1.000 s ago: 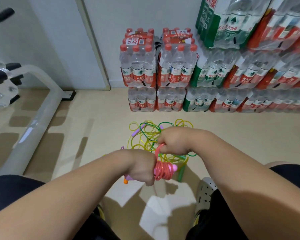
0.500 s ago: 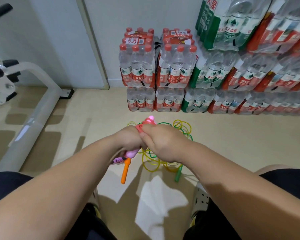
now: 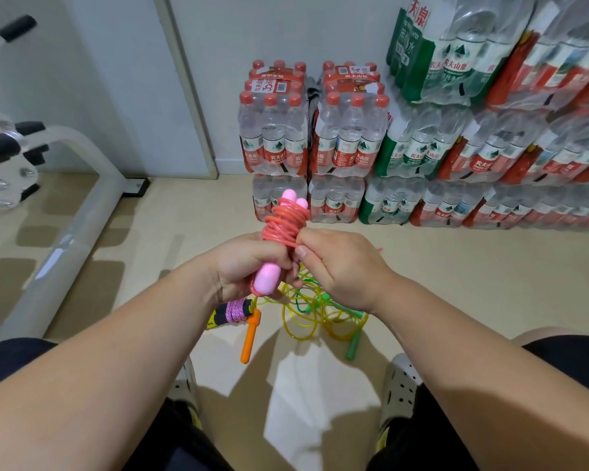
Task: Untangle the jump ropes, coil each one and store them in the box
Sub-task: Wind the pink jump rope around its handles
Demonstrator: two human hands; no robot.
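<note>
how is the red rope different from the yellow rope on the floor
The red rope is wound tightly around its pink handles; the yellow rope sprawls in loose loops. The red rope is held up, the left hand gripping the handles and the right hand pinching the cord; the yellow rope lies on the floor, tangled with a green rope. Both are thin, glossy cords.

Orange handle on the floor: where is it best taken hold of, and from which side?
Probably the nearer, free half of the orange handle, from above, grip across its narrow width. It lies flat and slim on the floor; its far end sits against the purple-wound bundle.
</note>
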